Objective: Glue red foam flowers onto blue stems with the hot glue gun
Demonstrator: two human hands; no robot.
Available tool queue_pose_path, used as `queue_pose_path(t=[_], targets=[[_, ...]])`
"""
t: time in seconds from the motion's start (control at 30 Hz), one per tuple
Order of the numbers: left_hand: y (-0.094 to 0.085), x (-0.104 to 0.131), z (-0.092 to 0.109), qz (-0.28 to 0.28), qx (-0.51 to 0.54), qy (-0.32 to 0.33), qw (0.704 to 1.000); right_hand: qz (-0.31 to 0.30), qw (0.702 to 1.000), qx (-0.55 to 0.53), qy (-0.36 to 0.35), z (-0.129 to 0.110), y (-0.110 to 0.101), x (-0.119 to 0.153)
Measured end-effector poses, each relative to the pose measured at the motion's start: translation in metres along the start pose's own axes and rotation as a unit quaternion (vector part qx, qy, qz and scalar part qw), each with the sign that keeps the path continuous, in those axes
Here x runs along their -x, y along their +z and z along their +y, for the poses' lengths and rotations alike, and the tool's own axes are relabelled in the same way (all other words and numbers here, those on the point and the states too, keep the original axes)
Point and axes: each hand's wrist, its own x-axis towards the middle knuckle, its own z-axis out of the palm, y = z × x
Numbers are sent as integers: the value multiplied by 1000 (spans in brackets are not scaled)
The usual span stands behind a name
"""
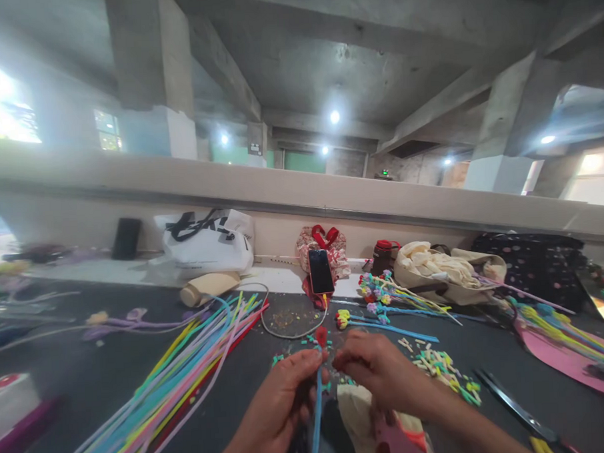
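My left hand (pixel 289 394) pinches a blue fuzzy stem, like a pipe cleaner (pixel 317 419), near its top. A small red piece (pixel 321 335) sits at the stem's upper end. Close beside it on the right is my right hand (pixel 381 363), its fingers curled together near the stem top; whatever they hold is hidden. Below my right hand lie a cream cloth (pixel 354 411) and a pink object with dark holes (pixel 394 443), partly covered by my forearm. Small cut pieces in green and cream (pixel 446 374) are scattered to the right.
A bundle of coloured pipe cleaners (pixel 189 385) spreads across the left. Finished-looking flower stems (pixel 386 319) lie ahead, before a phone (pixel 320 271) on a cable. Metal scissors or tweezers (pixel 514 404) rest at right. Bags, including a white one (pixel 207 247), line the back partition.
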Motion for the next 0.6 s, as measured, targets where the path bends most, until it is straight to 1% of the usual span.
queue_pose_path(t=[0.07,0.13,0.2,0.23,0.4,0.5,0.6], targets=[[-1,-3,-5,-15,-15,5,1000,21,992,-109,53,-4,1,0],[-1,-4,-6,-14,-20,13,1000,23,970,-213,113,-6,4,-1],[1,-4,-6,-2,-13,17,1000,24,951,-274,143,-6,8,-1],[2,-3,-6,2,-8,17,1000,29,949,-280,141,-6,9,-1],[7,-1,-9,-11,-7,13,1000,55,971,-216,91,-3,8,1],[6,-2,-12,-13,-20,0,1000,50,969,-226,90,-6,5,1],[5,-3,-12,-17,-15,-5,1000,54,965,-241,90,-9,7,0]])
